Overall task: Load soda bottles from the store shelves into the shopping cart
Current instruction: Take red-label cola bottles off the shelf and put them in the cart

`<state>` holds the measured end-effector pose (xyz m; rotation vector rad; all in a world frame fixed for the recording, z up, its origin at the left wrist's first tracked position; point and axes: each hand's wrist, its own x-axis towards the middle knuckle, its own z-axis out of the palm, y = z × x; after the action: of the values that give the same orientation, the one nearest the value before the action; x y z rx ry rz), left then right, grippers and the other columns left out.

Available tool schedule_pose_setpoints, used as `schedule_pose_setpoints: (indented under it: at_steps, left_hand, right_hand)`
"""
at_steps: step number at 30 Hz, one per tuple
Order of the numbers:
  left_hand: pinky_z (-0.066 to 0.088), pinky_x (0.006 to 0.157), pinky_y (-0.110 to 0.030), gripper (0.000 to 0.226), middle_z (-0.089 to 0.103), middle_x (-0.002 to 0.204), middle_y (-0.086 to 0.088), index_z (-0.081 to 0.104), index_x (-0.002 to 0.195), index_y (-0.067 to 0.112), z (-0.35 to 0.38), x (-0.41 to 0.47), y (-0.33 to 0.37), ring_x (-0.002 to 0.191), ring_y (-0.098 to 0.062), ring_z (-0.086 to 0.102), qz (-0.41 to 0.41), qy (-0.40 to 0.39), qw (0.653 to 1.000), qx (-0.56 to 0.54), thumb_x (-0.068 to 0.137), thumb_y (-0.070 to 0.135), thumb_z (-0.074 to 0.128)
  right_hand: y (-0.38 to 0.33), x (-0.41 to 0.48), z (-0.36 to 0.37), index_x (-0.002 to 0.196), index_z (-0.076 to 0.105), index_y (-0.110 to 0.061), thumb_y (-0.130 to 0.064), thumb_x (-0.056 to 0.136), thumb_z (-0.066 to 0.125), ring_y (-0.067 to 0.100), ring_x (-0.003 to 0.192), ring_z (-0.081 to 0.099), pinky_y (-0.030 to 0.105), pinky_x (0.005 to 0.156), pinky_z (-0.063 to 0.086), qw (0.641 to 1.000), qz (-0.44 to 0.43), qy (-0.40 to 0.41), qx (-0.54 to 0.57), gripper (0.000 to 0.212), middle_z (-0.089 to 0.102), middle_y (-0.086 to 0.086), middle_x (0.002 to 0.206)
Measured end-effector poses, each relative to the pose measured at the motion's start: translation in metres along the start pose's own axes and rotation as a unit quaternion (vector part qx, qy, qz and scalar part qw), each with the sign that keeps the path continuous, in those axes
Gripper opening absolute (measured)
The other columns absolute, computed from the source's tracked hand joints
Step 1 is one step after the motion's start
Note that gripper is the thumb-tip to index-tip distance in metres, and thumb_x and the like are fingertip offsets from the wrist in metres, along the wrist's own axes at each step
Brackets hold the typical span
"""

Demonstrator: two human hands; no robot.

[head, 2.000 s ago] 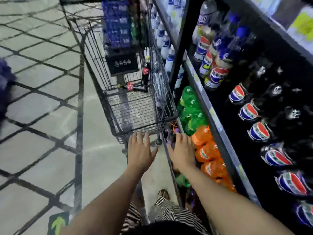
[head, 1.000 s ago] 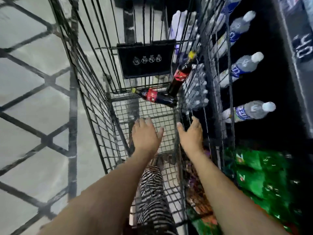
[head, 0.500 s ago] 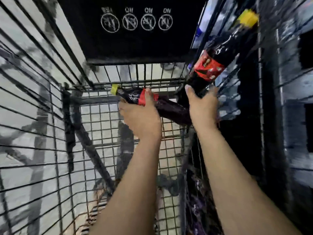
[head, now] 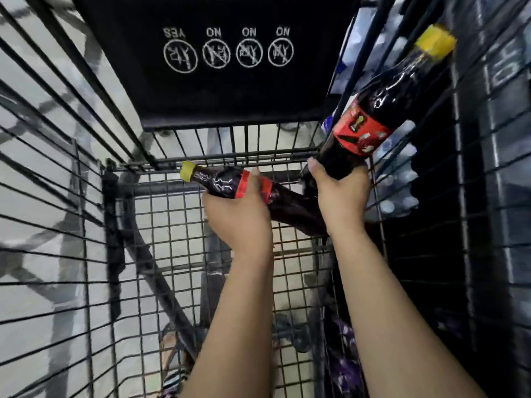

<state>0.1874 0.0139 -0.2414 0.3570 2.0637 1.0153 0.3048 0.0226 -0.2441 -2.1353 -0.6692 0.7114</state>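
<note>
Head view: inside the shopping cart [head: 57, 173], the left hand [head: 238, 214] curls around the lying soda bottle [head: 287, 206], whose yellow cap points left, at the far end of the basket. The right hand [head: 342, 196] grips the base of the tilted soda bottle [head: 376, 116], which leans against the right cart wall. Store shelves [head: 500, 145] stand beyond it.

The lying dark-brown plastic soda bottle [head: 290, 209] has a yellow cap, white script on its neck and a red label. The tilted dark-brown plastic soda bottle [head: 385, 101] has the same yellow cap and a red label with black and white marks. The black wire shopping cart [head: 155, 188] bears a black plastic flap [head: 230, 90] printed with white circled pictograms. The pale floor [head: 43, 179] shows dark grey diagonal lines.
</note>
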Motion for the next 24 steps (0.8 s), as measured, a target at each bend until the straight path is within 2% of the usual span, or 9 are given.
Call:
schedule_pose_setpoints:
  at_steps: [5, 9, 12, 15, 17, 20, 24]
  left_hand:
    - [0.051, 0.089, -0.029, 0.056, 0.066, 0.102, 0.005, 0.057, 0.112, 0.018, -0.03, -0.022, 0.015, 0.095, -0.012, 0.064, 0.12, -0.059, 0.99, 0.042, 0.069, 0.043, 0.082]
    - [0.051, 0.092, -0.036, 0.067, 0.066, 0.106, 0.005, 0.055, 0.119, 0.021, -0.076, -0.042, 0.036, 0.099, -0.016, 0.064, 0.161, -0.087, 0.979, 0.089, 0.065, 0.054, 0.078]
    - [0.046, 0.094, -0.028, 0.068, 0.064, 0.112, 0.003, 0.053, 0.125, 0.019, -0.122, -0.07, 0.064, 0.105, -0.015, 0.061, 0.187, -0.107, 0.965, 0.149, 0.068, 0.046, 0.081]
    - [0.047, 0.098, -0.036, 0.08, 0.063, 0.118, -0.001, 0.049, 0.134, 0.015, -0.17, -0.103, 0.094, 0.111, -0.019, 0.06, 0.229, -0.139, 0.944, 0.191, 0.068, 0.044, 0.081]
    - [0.043, 0.102, -0.033, 0.086, 0.061, 0.125, -0.005, 0.045, 0.139, 0.014, -0.203, -0.127, 0.112, 0.116, -0.021, 0.057, 0.254, -0.179, 0.929, 0.199, 0.067, 0.042, 0.083]
    - [0.031, 0.1, -0.017, 0.092, 0.057, 0.131, -0.008, 0.043, 0.143, 0.013, -0.251, -0.164, 0.136, 0.123, -0.02, 0.052, 0.326, -0.258, 0.885, 0.212, 0.066, 0.041, 0.084]
    - [0.027, 0.095, -0.012, 0.09, 0.056, 0.133, -0.001, 0.041, 0.144, 0.017, -0.311, -0.207, 0.159, 0.123, -0.014, 0.049, 0.427, -0.356, 0.796, 0.238, 0.068, 0.04, 0.083]
  right_hand:
    - [-0.015, -0.027, -0.015, 0.106, 0.061, -0.01, -0.027, 0.073, 0.079, 0.013, 0.087, 0.064, 0.023, 0.078, 0.047, 1.0, -0.004, -0.004, 0.005, 0.041, 0.067, -0.004, 0.093]
    - [-0.033, -0.071, -0.045, 0.108, 0.06, -0.012, -0.025, 0.072, 0.08, 0.014, 0.089, 0.063, 0.021, 0.077, 0.045, 1.0, 0.021, -0.017, -0.011, 0.044, 0.066, -0.001, 0.097]
    - [-0.051, -0.118, -0.075, 0.11, 0.058, -0.013, -0.029, 0.069, 0.081, 0.019, 0.092, 0.066, 0.029, 0.082, 0.052, 0.998, 0.049, -0.025, -0.022, 0.05, 0.068, 0.002, 0.1]
    - [-0.08, -0.179, -0.121, 0.108, 0.059, -0.009, -0.027, 0.071, 0.081, 0.017, 0.089, 0.063, 0.022, 0.074, 0.044, 0.997, 0.066, -0.021, -0.039, 0.046, 0.066, 0.002, 0.098]
    - [-0.097, -0.225, -0.153, 0.108, 0.059, -0.007, -0.026, 0.072, 0.081, 0.015, 0.088, 0.059, 0.018, 0.069, 0.037, 0.996, 0.067, -0.009, -0.057, 0.046, 0.065, 0.007, 0.1]
    - [-0.11, -0.295, -0.196, 0.112, 0.059, -0.006, -0.032, 0.07, 0.081, 0.021, 0.096, 0.063, 0.021, 0.071, 0.039, 0.994, 0.084, 0.026, -0.06, 0.054, 0.067, 0.01, 0.106]
    - [-0.116, -0.384, -0.241, 0.11, 0.059, -0.005, -0.04, 0.07, 0.08, 0.031, 0.102, 0.062, 0.032, 0.078, 0.045, 0.985, 0.127, 0.086, -0.077, 0.057, 0.066, 0.016, 0.108]
